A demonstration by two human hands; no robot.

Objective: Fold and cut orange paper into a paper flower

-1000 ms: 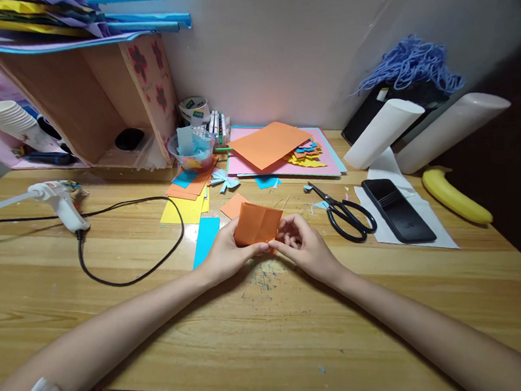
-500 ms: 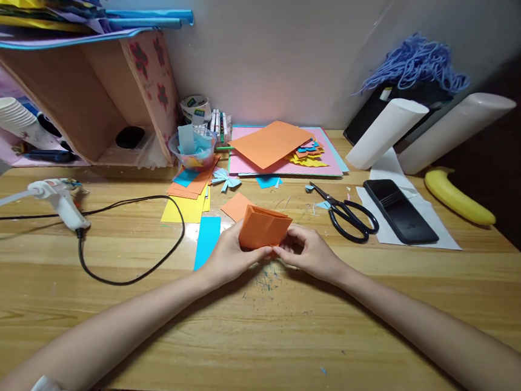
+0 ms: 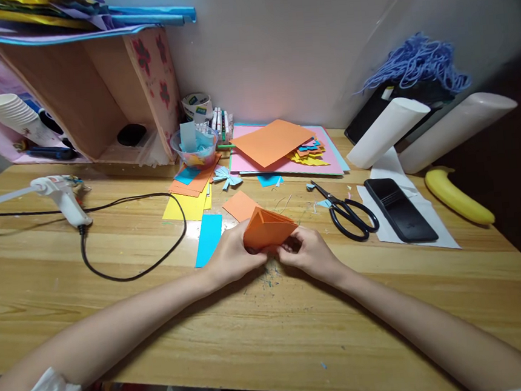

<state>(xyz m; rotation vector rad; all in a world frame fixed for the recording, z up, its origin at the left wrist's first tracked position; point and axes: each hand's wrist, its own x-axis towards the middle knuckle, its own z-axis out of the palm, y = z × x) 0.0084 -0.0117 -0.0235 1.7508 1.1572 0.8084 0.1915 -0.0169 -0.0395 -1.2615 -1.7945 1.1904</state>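
Note:
Between my hands is a folded piece of orange paper (image 3: pixel 270 232), held up over the middle of the table with its layers fanning apart along the top edge. My left hand (image 3: pixel 232 249) grips its left side, thumb along the bottom edge. At the lower right, my right hand (image 3: pixel 308 249) pinches the paper with curled fingers, some of them hidden behind it. Just behind lies a loose orange square (image 3: pixel 239 204). A blue paper strip (image 3: pixel 209 239) rests beside my left hand, and black-handled scissors (image 3: pixel 347 215) lie to the right of my right hand.
A white glue gun (image 3: pixel 63 197) with a black cable stands at left. Yellow paper sheets (image 3: pixel 184 207) and a tub of scraps (image 3: pixel 195 149) sit behind. Toward the right are a phone (image 3: pixel 400 210), a banana (image 3: pixel 459 196) and a white paper roll (image 3: pixel 387 132).
The folded orange paper has tilted and its top layers have spread into a pointed shape. Both hands still hold it, with small shifts of the fingers.

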